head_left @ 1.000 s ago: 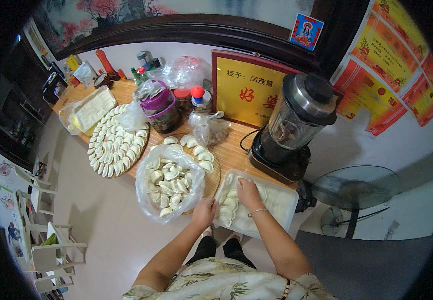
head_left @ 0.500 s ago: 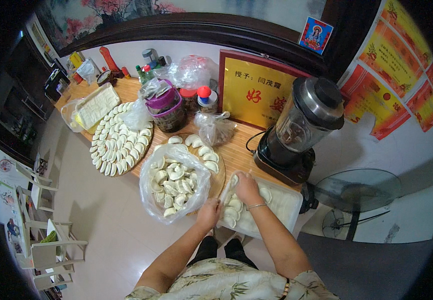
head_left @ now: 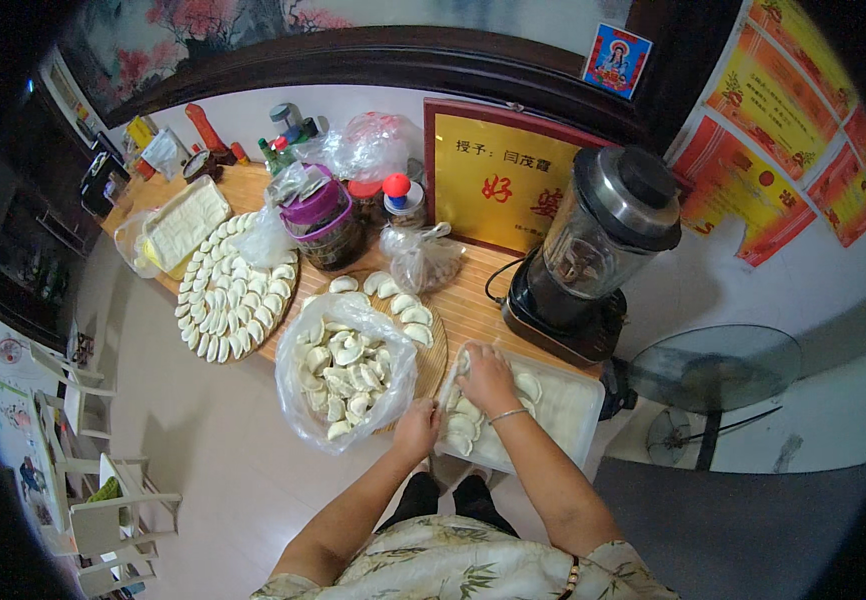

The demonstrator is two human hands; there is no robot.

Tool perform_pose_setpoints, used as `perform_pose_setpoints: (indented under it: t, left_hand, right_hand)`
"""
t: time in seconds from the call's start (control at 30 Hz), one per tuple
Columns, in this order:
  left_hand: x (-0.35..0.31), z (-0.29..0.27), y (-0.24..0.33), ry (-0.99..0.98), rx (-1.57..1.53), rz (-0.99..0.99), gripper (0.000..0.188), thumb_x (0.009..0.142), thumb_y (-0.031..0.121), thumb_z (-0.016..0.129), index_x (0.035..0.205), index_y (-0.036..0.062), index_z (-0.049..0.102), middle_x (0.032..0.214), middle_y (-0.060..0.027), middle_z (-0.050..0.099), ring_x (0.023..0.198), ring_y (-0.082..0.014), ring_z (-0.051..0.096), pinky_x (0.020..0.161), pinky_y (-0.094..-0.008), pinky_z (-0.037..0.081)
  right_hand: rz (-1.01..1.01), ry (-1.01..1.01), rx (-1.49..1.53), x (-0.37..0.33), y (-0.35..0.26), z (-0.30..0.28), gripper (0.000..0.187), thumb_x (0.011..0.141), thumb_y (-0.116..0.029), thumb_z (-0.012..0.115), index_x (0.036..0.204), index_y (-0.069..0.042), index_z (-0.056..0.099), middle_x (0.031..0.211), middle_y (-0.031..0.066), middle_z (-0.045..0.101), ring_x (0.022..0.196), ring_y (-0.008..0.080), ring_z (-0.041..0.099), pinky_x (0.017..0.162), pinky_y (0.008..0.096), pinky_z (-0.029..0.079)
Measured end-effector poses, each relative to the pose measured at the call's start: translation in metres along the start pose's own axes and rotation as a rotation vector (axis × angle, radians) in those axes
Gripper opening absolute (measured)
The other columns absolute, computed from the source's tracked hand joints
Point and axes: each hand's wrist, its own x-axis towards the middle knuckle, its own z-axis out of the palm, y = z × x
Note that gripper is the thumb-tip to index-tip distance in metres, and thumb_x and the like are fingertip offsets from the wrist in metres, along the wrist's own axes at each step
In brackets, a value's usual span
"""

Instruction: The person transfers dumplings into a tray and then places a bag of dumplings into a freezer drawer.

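A blender (head_left: 608, 245) stood on the table (head_left: 478, 312) behind the white tray (head_left: 565, 400), near a framed gold plaque (head_left: 483, 170). Dumplings (head_left: 463, 428) lay in the tray, under and beside the right hand (head_left: 489, 380); others filled a clear plastic bag (head_left: 296, 412) near the left hand (head_left: 418, 428) (neither hand's grip could be told).

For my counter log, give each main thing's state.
bag: open, dumplings inside
tray: uncovered, partly filled
left hand: beside tray, touch unclear
right hand: over tray's dumplings
middle board: partly covered
small bag: gathered at top
blender: upright, lid on
plaque: propped upright
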Motion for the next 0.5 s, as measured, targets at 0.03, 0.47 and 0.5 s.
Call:
perform_pose_setpoints:
  t: [0.03, 0.47, 0.5]
  left_hand:
    - [0.0, -0.001, 0.001, -0.01, -0.004, 0.0, 0.015, 0.084, 0.014, 0.052, 0.089, 0.0001, 0.055, 0.085, -0.022, 0.057, 0.084, -0.0396, 0.054, 0.073, -0.0465, 0.044]
    - [0.001, -0.007, 0.0, -0.011, -0.022, 0.046, 0.016, 0.084, 0.015, 0.053, 0.088, -0.0006, 0.055, 0.085, -0.0221, 0.058, 0.083, -0.0393, 0.054, 0.073, -0.0462, 0.044]
    - [0.001, -0.008, 0.003, -0.015, -0.021, 0.042, 0.016, 0.085, 0.015, 0.052, 0.088, -0.0004, 0.055, 0.085, -0.022, 0.058, 0.083, -0.0391, 0.055, 0.073, -0.0461, 0.044]
  right_hand:
    - [-0.024, 0.035, -0.008, -0.001, 0.004, 0.007, 0.058, 0.069, -0.023, 0.067, 0.12, -0.005, 0.046, 0.112, 0.0161, 0.052, 0.107, 0.0331, 0.049, 0.091, 0.0419, 0.04]
    - [0.026, 0.096, -0.053, -0.003, -0.002, 0.02, 0.061, 0.066, -0.026, 0.067, 0.12, -0.005, 0.047, 0.114, 0.0148, 0.053, 0.104, 0.0318, 0.05, 0.088, 0.043, 0.041]
    - [0.025, 0.086, -0.052, -0.003, -0.002, 0.019, 0.06, 0.067, -0.025, 0.066, 0.12, -0.005, 0.047, 0.113, 0.0154, 0.054, 0.104, 0.0322, 0.05, 0.088, 0.043, 0.041]
